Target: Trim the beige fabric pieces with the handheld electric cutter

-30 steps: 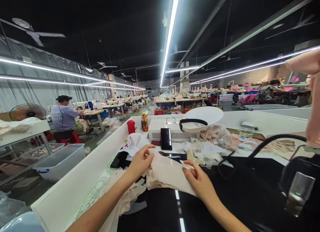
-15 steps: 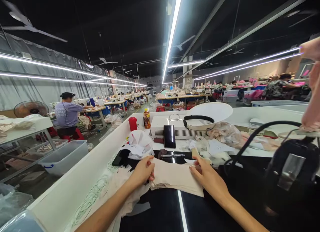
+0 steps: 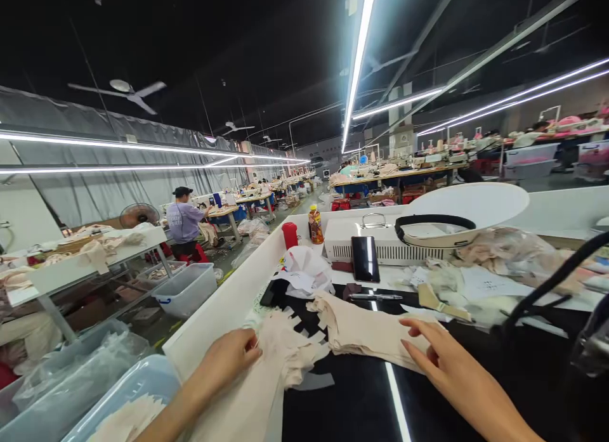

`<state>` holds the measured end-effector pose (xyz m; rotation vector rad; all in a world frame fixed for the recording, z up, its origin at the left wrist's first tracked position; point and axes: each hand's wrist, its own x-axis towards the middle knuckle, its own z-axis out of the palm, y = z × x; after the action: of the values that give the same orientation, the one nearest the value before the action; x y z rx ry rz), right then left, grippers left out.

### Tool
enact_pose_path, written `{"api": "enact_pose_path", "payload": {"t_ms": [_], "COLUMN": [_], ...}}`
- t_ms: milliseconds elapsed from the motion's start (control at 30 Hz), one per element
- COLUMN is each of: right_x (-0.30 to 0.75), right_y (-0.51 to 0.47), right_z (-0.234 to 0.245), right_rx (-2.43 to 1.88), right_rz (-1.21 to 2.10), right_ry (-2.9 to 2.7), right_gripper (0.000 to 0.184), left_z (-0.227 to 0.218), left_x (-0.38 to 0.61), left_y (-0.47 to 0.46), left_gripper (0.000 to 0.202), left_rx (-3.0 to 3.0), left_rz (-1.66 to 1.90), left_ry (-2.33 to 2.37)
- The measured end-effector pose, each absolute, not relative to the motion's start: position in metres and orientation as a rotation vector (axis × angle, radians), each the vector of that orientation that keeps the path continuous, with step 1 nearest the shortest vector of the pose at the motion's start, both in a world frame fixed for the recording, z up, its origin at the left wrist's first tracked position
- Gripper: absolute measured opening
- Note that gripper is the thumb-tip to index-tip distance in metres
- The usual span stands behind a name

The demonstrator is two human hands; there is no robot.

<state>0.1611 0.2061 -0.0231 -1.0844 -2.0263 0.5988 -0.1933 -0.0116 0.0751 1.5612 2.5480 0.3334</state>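
Observation:
My left hand rests with curled fingers on a loose heap of beige cut fabric pieces at the left side of the black worktop; it seems to pinch one piece. My right hand lies with fingers stretched flat on the right end of a neat stack of beige fabric panels. The stack and the loose heap lie side by side, a small gap between them.
Behind the stack lie a pen, a black phone leaning on a white box, a red cup, a bottle and crumpled fabric. A black bag stands right. Plastic bins sit left; a person sews beyond.
My left hand has left the stack's left edge and moved down-left onto the loose heap. My right hand stays on the stack. The camera has turned left.

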Motion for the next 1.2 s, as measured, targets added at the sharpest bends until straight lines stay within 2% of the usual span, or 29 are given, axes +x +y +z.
{"api": "enact_pose_path", "payload": {"t_ms": [167, 467, 733, 1200], "right_x": [0.155, 0.149, 0.146, 0.151], "right_y": [0.194, 0.182, 0.171, 0.168], "right_z": [-0.028, -0.034, -0.027, -0.04], "right_rx": [-0.952, -0.807, -0.728, -0.746], "right_rz": [0.646, 0.72, 0.717, 0.776], "right_ry": [-2.098, -2.186, -2.195, -2.249], "right_gripper": [0.042, 0.037, 0.03, 0.036], "left_z": [0.052, 0.055, 0.049, 0.04], "left_x": [-0.192, -0.213, -0.192, -0.212], "left_y": [-0.016, -0.025, -0.031, -0.023], "left_gripper": [0.021, 0.033, 0.016, 0.032], "left_rx": [1.597, 1.579, 1.646, 1.517], "left_rz": [0.339, 0.47, 0.554, 0.906], "left_ry": [2.568, 2.76, 2.426, 2.174]}}
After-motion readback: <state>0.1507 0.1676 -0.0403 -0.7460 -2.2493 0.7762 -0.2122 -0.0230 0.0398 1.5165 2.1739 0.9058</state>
